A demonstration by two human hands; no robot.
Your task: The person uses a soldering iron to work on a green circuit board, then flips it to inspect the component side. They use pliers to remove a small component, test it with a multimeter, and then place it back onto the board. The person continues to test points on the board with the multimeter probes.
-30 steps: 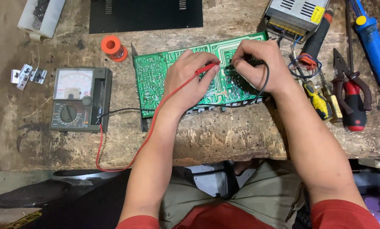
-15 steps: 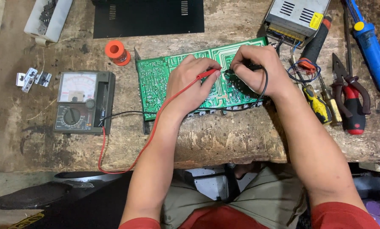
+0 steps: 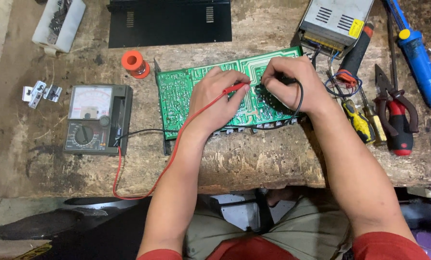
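Pinching red probe [image 3: 235, 88], left fingers [image 3: 225, 94] seemingly touch board [image 3: 177, 91].

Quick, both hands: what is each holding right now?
Left hand: closed on the red probe.
Right hand: closed on the black probe, mostly hidden.

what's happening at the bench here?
A person is probing a green circuit board lying on a worn wooden bench. The left hand holds a red probe against the board; the right hand holds a black-leaded probe nearby. Both leads run to an analog multimeter on the left. Pliers and screwdrivers lie to the right.
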